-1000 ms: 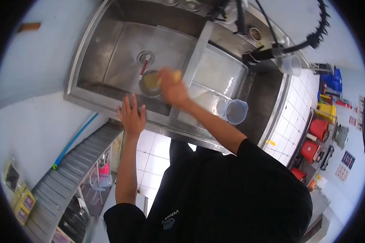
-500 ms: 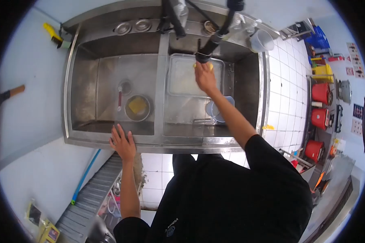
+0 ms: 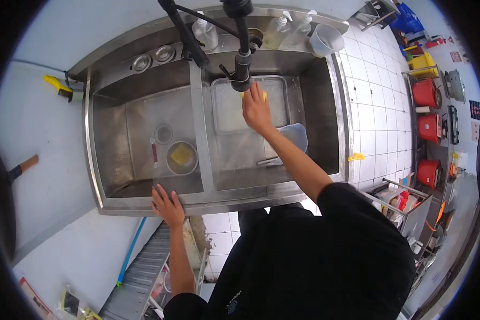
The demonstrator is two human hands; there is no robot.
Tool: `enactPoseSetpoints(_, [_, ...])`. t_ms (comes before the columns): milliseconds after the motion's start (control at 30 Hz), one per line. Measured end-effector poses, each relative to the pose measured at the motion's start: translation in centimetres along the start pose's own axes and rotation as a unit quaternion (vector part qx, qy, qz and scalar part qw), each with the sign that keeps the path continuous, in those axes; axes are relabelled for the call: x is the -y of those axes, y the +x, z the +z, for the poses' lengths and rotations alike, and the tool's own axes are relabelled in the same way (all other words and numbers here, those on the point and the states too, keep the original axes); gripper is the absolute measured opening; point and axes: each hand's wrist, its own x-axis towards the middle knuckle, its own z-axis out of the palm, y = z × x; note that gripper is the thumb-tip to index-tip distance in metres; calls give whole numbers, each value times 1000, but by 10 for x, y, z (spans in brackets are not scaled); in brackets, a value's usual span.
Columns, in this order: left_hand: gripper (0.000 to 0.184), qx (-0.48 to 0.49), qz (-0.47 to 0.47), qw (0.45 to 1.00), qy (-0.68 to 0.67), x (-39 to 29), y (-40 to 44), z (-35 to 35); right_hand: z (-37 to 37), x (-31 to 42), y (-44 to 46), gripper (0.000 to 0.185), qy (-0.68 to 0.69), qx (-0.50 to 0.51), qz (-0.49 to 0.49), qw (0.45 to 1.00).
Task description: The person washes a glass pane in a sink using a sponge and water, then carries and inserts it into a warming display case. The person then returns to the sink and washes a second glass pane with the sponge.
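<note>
My right hand [image 3: 257,111] is closed on a yellow sponge [image 3: 265,96], pressing it onto a shallow rectangular tray [image 3: 229,111] in the right basin. Much of the sponge is hidden under my fingers. Just above that hand hangs the black faucet head [image 3: 241,74]. My left hand [image 3: 168,206] lies with fingers spread on the front rim of the sink [image 3: 234,201]. Beyond it, in the left basin, a round bowl [image 3: 170,165] holds another yellow sponge [image 3: 182,153]. Beside the bowl are a red-handled tool [image 3: 154,153] and a small round strainer [image 3: 164,133].
A bluish clear jug [image 3: 297,137] and a metal utensil [image 3: 270,160] lie in the right basin, near my right forearm. Pump bottles [image 3: 276,33] and a clear tub [image 3: 326,40] line the back ledge, next to two round drain strainers [image 3: 164,53].
The camera view has shifted, so the sink appears lower and turned a little. My right hand has slid slightly left across the tray with the sponge. My left hand stays on the rim.
</note>
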Motion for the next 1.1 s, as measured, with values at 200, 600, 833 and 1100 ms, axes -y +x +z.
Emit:
enactPoseSetpoints(200, [60,-10,17,1000,14,1,-3,-1,22,76,-83,48,82,105,-146,980])
enactPoseSetpoints(600, [60,-4,13,1000,18,-1,2,1,45,94,-75,54,22,112,-151,982])
enactPoseSetpoints(833, [60,4,2,1000,-5,-1,-3,1,-59,27,-145,60,2,158,-82,984])
enactPoseSetpoints(1100, [59,-11,19,1000,16,-1,-1,0,12,-10,29,43,156,45,322,933])
